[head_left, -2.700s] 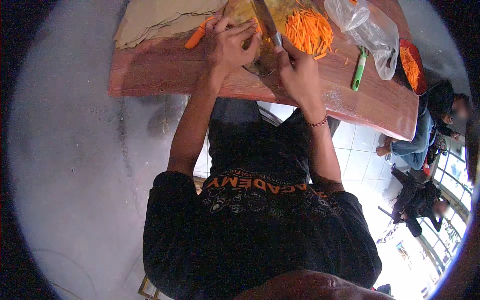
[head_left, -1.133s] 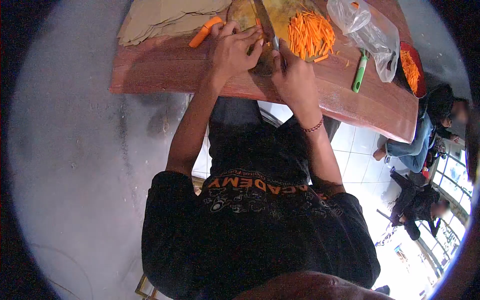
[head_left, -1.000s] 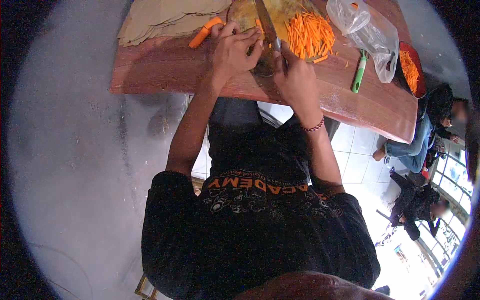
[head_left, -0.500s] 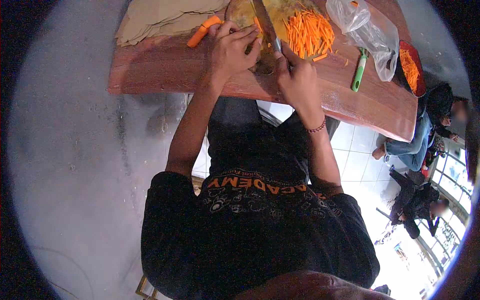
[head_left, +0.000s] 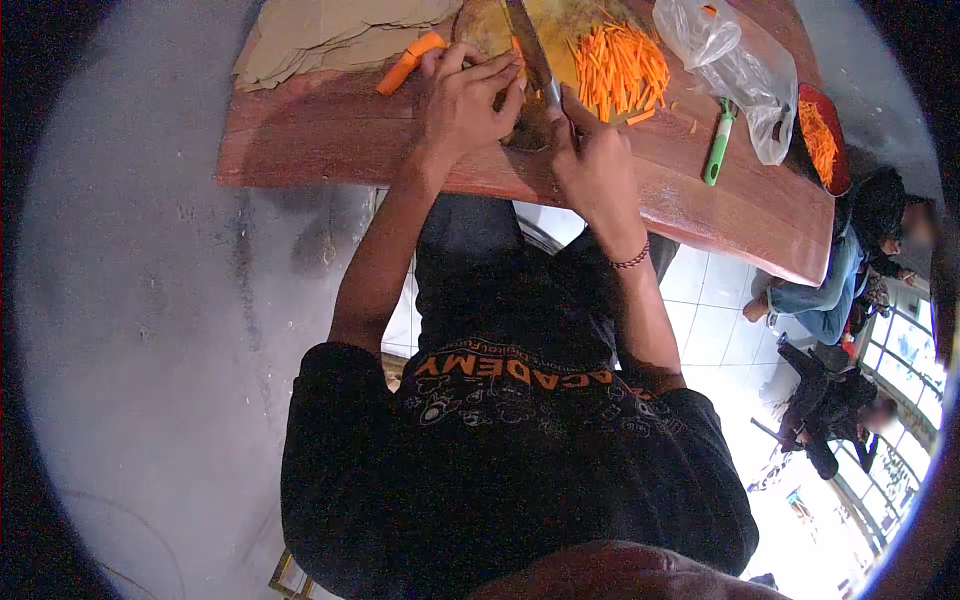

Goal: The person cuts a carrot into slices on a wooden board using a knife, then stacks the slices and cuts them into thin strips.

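Observation:
My right hand [head_left: 598, 168] is closed around the handle of a kitchen knife [head_left: 530, 42], whose blade points away from me over a round wooden cutting board [head_left: 482, 24]. On the board's left part, my left hand [head_left: 462, 108] has bent fingers pressed on a piece of carrot [head_left: 516, 46] beside the blade; most of that piece is hidden under the fingertips. A heap of thin carrot strips [head_left: 622, 72] lies to the right of the knife. Larger carrot chunks [head_left: 408, 66] rest on the table just left of my left hand.
Brown paper sheets [head_left: 320, 40] cover the table's far left. To the right are a green-handled peeler [head_left: 719, 142], a clear plastic bag [head_left: 735, 65] and a red tray [head_left: 838, 172] with shredded carrot. The wooden table's edge [head_left: 720, 240] runs before me. Two people sit farther right.
Hardly anything differs. My right hand and the knife have shifted very slightly; my left hand keeps its place on the carrot.

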The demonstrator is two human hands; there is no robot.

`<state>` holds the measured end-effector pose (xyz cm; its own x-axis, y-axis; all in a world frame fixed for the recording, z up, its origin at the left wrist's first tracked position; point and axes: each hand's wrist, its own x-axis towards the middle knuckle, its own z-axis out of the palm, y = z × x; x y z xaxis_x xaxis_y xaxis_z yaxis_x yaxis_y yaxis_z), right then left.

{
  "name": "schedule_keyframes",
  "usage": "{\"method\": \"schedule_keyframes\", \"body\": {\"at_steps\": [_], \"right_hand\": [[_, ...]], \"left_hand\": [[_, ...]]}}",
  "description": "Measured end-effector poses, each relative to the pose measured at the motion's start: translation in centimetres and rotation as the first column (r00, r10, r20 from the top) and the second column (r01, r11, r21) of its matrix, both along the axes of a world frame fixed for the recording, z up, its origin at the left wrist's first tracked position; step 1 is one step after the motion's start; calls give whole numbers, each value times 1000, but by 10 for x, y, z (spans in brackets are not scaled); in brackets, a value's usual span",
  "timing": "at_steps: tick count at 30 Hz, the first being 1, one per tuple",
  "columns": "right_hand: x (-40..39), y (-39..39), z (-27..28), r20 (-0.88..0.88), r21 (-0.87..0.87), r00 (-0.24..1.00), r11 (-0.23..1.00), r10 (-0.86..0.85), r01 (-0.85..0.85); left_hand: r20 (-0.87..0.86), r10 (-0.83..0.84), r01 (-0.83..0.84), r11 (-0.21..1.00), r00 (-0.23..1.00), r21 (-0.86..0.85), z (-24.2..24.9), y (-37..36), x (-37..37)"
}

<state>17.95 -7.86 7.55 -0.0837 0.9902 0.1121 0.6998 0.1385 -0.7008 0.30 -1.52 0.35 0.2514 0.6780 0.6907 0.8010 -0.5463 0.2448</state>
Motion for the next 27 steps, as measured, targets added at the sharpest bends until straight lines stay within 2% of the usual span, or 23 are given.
{"method": "schedule_keyframes", "body": {"at_steps": [8,12,15,17,27], "right_hand": [[-14,13,-4,166,134,984,988,57,-80],[-16,40,-13,102,174,991,980,82,-99],[-16,46,-12,100,152,995,988,21,-37],[-9,43,-9,1,129,1000,991,23,-23],[-3,12,-9,-8,162,999,986,43,-41]], "left_hand": [[-29,-12,12,1000,1000,-13,-4,3,-3],[-65,-12,8,999,998,-54,3,-2,-4],[-83,-2,-5,997,997,-81,4,-3,-4],[-46,20,-25,994,999,-105,2,-4,-3],[-11,34,-35,995,999,-92,-1,0,-3]]}}
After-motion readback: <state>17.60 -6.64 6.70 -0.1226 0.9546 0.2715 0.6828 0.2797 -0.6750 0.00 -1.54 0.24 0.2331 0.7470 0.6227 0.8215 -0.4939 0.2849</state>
